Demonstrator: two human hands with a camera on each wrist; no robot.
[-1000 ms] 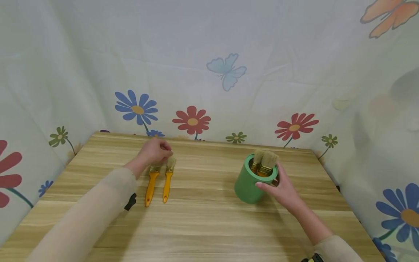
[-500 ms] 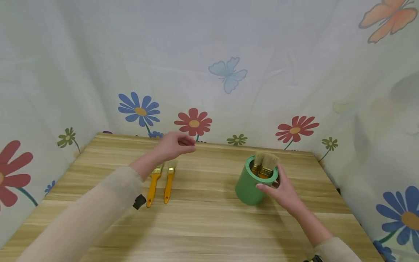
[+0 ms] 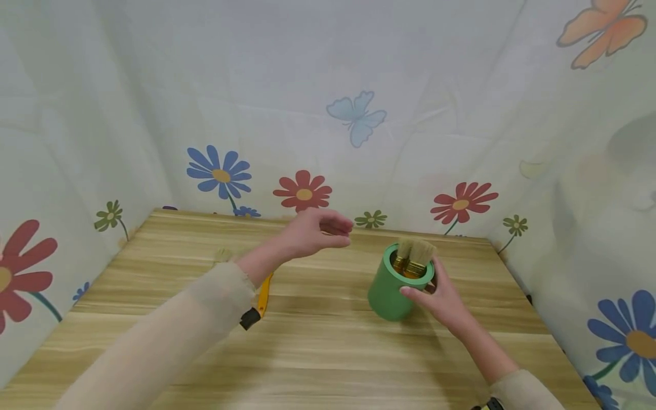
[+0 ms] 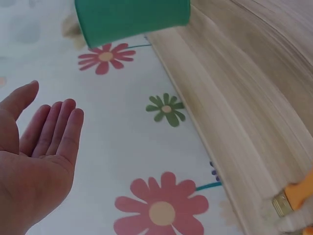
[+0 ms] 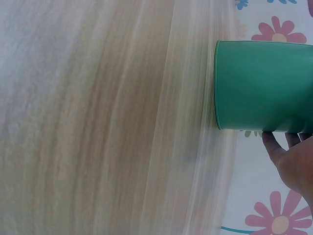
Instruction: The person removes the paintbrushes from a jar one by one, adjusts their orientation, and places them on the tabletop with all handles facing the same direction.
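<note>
My left hand [image 3: 319, 232] hovers above the table with nothing in it, fingers loosely bent and thumb apart, left of a green can [image 3: 386, 293]. In the left wrist view its palm [image 4: 39, 176] faces the camera. My right hand [image 3: 442, 297] grips the can's right side, thumb in front and fingers behind. The can leans slightly; whether its base touches the table cannot be told. Paintbrushes [image 3: 419, 254] stand in it, pale bristles up. On the table, a paintbrush with an orange handle [image 3: 264, 293] lies partly behind my left forearm. Another orange handle shows at the left wrist view's corner.
The wooden table [image 3: 328, 353] meets a white flower-print cloth [image 3: 287, 131] at its back edge and sides. A pale bristle-like patch [image 3: 224, 254] shows on the table beyond my left forearm.
My left hand has moved right, from above the lying paintbrushes towards the can, its fingers spreading from a closer pose. Its forearm now covers more of those brushes. My right hand still grips the can.
</note>
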